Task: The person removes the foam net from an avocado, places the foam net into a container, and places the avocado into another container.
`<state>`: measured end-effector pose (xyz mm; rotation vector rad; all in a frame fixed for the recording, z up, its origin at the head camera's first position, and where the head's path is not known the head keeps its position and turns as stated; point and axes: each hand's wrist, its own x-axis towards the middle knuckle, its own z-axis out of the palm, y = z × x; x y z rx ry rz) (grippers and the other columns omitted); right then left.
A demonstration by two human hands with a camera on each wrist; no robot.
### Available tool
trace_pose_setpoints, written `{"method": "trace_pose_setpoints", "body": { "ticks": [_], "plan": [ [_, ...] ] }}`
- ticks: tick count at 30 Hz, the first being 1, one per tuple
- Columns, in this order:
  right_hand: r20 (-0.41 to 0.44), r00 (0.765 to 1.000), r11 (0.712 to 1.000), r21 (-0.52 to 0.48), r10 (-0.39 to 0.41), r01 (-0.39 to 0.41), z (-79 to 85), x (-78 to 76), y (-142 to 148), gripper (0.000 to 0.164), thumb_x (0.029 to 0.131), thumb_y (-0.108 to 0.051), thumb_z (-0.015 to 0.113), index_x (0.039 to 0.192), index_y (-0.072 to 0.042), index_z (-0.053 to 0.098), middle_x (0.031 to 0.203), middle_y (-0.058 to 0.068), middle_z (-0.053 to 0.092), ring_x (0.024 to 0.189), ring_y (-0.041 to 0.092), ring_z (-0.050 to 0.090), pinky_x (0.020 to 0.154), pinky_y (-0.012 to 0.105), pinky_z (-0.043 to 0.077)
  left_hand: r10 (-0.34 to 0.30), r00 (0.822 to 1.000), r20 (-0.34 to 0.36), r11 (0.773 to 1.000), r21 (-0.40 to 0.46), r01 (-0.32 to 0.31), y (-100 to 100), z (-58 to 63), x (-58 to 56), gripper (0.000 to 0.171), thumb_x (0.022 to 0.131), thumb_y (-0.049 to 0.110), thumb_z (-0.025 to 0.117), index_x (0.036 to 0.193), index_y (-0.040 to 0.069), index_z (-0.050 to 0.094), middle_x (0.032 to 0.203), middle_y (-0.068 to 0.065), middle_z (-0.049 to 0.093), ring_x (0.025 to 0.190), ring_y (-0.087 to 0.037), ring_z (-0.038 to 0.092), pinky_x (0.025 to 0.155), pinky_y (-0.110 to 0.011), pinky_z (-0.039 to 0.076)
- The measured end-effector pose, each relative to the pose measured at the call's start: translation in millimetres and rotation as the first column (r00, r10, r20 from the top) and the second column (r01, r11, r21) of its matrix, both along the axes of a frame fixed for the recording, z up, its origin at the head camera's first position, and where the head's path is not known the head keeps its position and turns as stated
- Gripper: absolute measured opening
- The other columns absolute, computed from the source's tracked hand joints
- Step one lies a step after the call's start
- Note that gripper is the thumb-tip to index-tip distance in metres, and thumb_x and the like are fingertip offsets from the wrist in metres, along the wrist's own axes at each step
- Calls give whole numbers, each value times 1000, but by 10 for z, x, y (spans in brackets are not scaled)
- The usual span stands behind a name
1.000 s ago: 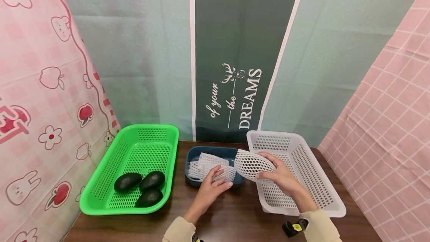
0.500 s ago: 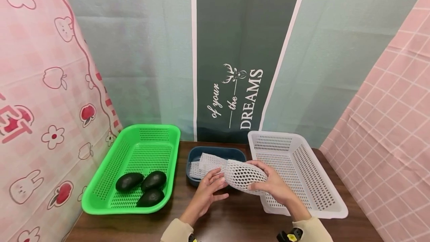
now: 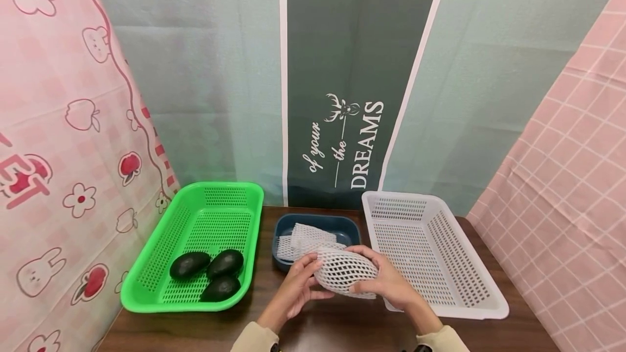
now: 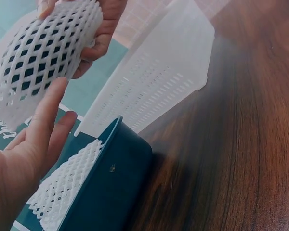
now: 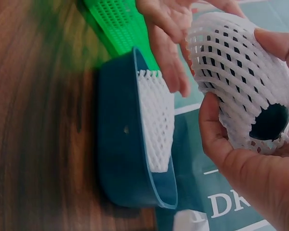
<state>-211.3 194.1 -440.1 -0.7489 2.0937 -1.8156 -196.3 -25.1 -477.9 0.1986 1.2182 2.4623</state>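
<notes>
Holding a netted avocado [image 3: 346, 277] above the table [image 3: 342, 325] beside the white basket [image 3: 481, 308], right hand [image 3: 386, 284] gripping, left hand [image 3: 295, 287] spread against it; next, likely seating the net.

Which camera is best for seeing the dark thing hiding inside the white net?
The right wrist view. It looks straight into the open end of the white foam net, where a dark fruit shows while the right hand grips it. The head view shows only the net's outside; the left wrist view shows its mesh side.
</notes>
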Motion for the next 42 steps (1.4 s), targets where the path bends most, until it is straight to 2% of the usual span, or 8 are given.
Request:
{"method": "trace_pose_setpoints", "body": {
  "ticks": [2, 9, 15, 21, 25, 28, 33, 42],
  "plan": [
    [-6, 1000, 1000, -9, 13, -13, -29, 10, -23, 62, 67, -4, 74, 123, -6, 47, 111, 19, 50, 91, 33, 49, 73, 38, 47, -8, 1000, -9, 1000, 4, 8, -1, 1, 10, 47, 88, 22, 54, 123, -2, 36, 113, -18, 47, 93, -33, 56, 70, -57, 43],
    [73, 996, 998, -46, 47, -44, -142, 44, -67, 61, 69, -2, 72, 124, -7, 45, 113, 19, 48, 95, 33, 47, 75, 39, 46, -31, 997, -65, 1000, -4, 31, -17, -31, 46, 43, 88, 17, 53, 123, -4, 40, 108, -19, 53, 88, -32, 58, 69, -55, 44],
    [106, 994, 998, -63, 39, -32, -151, 67, -114, 61, 71, -1, 70, 126, -7, 44, 116, 18, 47, 96, 33, 47, 76, 39, 46, 7, 996, -94, 999, -33, -10, -43, -47, 77, 40, 84, 10, 59, 119, -4, 46, 102, -17, 56, 81, -29, 60, 67, -53, 46],
    [111, 994, 998, -52, -19, 25, -117, 90, -179, 70, 69, -2, 74, 130, -10, 41, 121, 15, 45, 100, 32, 47, 80, 37, 44, 40, 993, -109, 999, -12, -41, -104, -46, 83, 39, 83, 8, 60, 118, -4, 47, 103, -18, 56, 85, -29, 59, 70, -53, 45],
    [150, 988, 991, -122, -27, 45, -127, 98, -203, 70, 71, 1, 71, 132, -8, 38, 122, 19, 41, 100, 33, 47, 80, 39, 45, 61, 990, -129, 998, 9, -60, -141, -49, 79, 36, 84, 6, 59, 118, -2, 48, 106, -18, 54, 89, -30, 58, 72, -54, 44],
    [220, 975, 979, -191, -28, 71, -140, 121, -211, 62, 78, -1, 65, 133, -7, 37, 125, 20, 36, 102, 32, 46, 80, 40, 45, 74, 987, -140, 997, 4, -74, -158, -46, 88, 36, 84, 4, 58, 118, -2, 48, 106, -18, 53, 89, -31, 57, 73, -54, 44],
    [355, 934, 949, -275, -49, 155, -159, 194, -197, 54, 86, -5, 55, 135, -6, 32, 132, 18, 27, 107, 31, 44, 82, 42, 44, 79, 989, -129, 997, -14, -81, -181, -41, 129, 40, 82, 4, 60, 119, -2, 46, 107, -18, 51, 92, -31, 56, 75, -53, 44],
    [443, 885, 905, -303, -143, 298, -247, 342, -238, 57, 82, -1, 60, 133, -2, 33, 129, 19, 34, 106, 31, 47, 83, 45, 42, 79, 987, -139, 991, -95, -93, -198, -115, 211, 47, 77, -1, 64, 120, -3, 45, 105, -17, 54, 89, -27, 57, 70, -41, 49]
  ]
}}
